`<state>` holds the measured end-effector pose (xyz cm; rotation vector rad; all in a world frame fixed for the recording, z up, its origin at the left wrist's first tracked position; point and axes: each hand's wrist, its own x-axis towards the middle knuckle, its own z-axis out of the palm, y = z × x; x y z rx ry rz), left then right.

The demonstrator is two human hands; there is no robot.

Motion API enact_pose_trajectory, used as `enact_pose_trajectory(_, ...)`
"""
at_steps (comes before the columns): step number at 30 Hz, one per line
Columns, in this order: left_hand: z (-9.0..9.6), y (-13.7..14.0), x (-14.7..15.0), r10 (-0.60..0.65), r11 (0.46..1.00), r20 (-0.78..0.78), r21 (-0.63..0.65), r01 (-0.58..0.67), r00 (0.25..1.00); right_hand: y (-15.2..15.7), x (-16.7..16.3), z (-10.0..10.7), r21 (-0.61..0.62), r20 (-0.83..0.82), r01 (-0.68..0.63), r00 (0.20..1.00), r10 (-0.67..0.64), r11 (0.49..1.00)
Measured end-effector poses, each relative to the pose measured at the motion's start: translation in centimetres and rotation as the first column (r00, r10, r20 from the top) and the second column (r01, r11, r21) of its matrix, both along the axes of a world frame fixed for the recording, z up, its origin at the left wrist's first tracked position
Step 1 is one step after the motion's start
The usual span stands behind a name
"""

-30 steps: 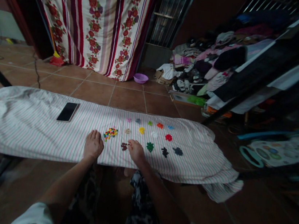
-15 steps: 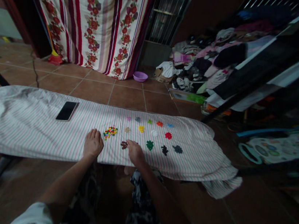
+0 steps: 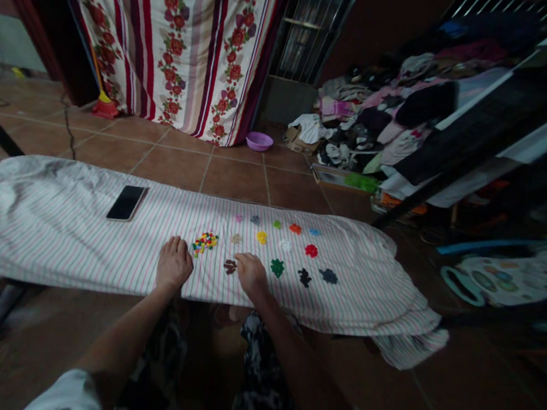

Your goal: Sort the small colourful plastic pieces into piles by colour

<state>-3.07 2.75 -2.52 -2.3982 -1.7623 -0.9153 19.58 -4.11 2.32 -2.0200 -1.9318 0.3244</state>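
My left hand (image 3: 175, 263) rests palm down on the striped cloth (image 3: 72, 239), its fingers lying on the fabric and nothing visible in them. Just to its right is a mixed pile of small multicoloured pieces (image 3: 205, 242). My right hand (image 3: 251, 275) is closed in a pinch, fingertips beside the small pile of brown pieces (image 3: 230, 266); whatever they hold is too small to see. Around it lie single-colour piles: beige (image 3: 235, 238), yellow (image 3: 262, 237), white (image 3: 285, 244), dark green (image 3: 277, 267), black (image 3: 304, 277), dark grey (image 3: 329, 275) and red (image 3: 311, 250).
A phone (image 3: 127, 203) lies on the cloth at left. Along the far side are pink (image 3: 238, 218), grey (image 3: 255, 219), light green (image 3: 277, 224), orange (image 3: 295, 229) and blue (image 3: 315, 232) piles. Beyond stand a purple basin (image 3: 259, 141) and heaped clothes (image 3: 365, 119).
The view has shifted slightly, so everything sits a little further right. My right fingertips have drawn slightly up from the brown pile; my left hand stays in place on the cloth.
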Motion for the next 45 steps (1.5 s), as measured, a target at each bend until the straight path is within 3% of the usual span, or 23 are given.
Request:
enact_pose_trajectory(10,0.5,-0.2,0.2,0.005,1.0,-0.012,-0.006,-0.005,1.0,3.9,-3.9,1.2,0.004,0.035,-0.155,0.987,0.155,0.988)
enact_pose_trajectory(17,0.5,-0.3,0.2,0.011,1.0,-0.014,0.018,-0.01,1.0,5.2,-6.3,1.7,-0.074,0.08,-0.081,0.993,0.087,0.994)
enact_pose_trajectory(28,0.6,-0.3,0.3,0.0,0.999,-0.029,0.032,0.001,1.0,5.2,-7.3,2.4,-0.091,0.129,-0.017,0.991,0.029,0.996)
enact_pose_trajectory(37,0.6,-0.3,0.2,-0.003,0.999,-0.018,0.041,0.004,1.0,5.0,-6.0,1.8,-0.044,0.03,-0.019,0.999,0.021,0.999)
enact_pose_trajectory(45,0.6,-0.3,0.1,-0.009,0.998,-0.01,0.067,0.009,1.0,4.0,0.0,1.6,0.034,0.001,0.115,0.993,-0.115,0.993)
